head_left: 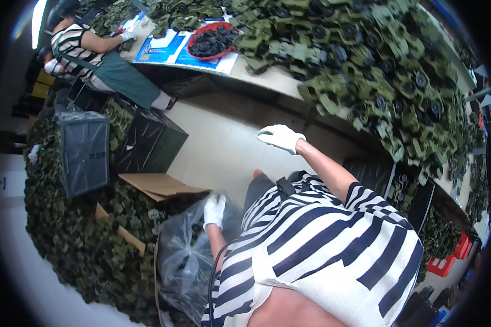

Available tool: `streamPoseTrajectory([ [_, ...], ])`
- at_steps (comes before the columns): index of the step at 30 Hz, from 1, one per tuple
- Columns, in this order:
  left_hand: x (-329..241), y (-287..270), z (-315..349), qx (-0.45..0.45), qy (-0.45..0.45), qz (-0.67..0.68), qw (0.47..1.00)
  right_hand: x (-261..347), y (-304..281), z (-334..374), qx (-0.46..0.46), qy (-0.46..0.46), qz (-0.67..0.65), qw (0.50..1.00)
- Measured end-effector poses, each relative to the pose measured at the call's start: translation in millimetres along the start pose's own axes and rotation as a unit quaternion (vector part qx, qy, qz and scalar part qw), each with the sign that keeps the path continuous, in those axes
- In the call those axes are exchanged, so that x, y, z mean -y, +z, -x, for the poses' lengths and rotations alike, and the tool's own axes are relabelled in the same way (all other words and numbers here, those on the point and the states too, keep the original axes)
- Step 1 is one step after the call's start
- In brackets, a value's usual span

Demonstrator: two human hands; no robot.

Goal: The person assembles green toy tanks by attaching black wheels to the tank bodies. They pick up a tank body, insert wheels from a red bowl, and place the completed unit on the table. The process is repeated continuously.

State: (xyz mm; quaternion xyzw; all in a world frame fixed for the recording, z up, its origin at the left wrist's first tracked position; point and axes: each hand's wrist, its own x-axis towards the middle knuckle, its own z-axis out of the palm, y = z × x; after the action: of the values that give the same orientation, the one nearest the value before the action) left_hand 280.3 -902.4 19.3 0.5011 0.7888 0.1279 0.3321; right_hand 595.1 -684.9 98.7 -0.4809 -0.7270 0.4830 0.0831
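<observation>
Striped top (333, 240), black and white, nearest the camera, on the wearer. Left hand (214, 211), white glove, at the clear plastic bag (185, 267); can't tell if the fingers grip the film or just rest. Bag lies below that hand, toward the body, dark shapes showing through, blurred. Right hand (281, 138), also gloved, released: fingers extended together above pale floor (218, 131). Cardboard flap (158, 186) just beyond the left hand, to its left. Heap of green parts (93, 245) left of the left hand; grey crate (84, 155) and dark crate (147, 143) beyond it, also leftward. Table (278, 79) beyond the right hand, green vehicle-like parts (343, 49) piled on it. Red basket (219, 25) of black parts on same table, farther off, left of right hand. Co-worker (106, 71), green apron, well beyond both hands, far left.
</observation>
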Motion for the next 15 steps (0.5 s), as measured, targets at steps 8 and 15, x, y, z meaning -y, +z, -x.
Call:
streamPoseTrajectory([
  [8, -131, -62, -234, 0.065, 0.168, -0.044, 0.983, 32, -99, -201, -0.179, -0.019, -0.046, 0.983],
  [15, -200, -141, -402, 0.051, 0.215, -0.061, 0.973, 66, -140, -376, -0.282, 0.123, 0.124, 0.943],
])
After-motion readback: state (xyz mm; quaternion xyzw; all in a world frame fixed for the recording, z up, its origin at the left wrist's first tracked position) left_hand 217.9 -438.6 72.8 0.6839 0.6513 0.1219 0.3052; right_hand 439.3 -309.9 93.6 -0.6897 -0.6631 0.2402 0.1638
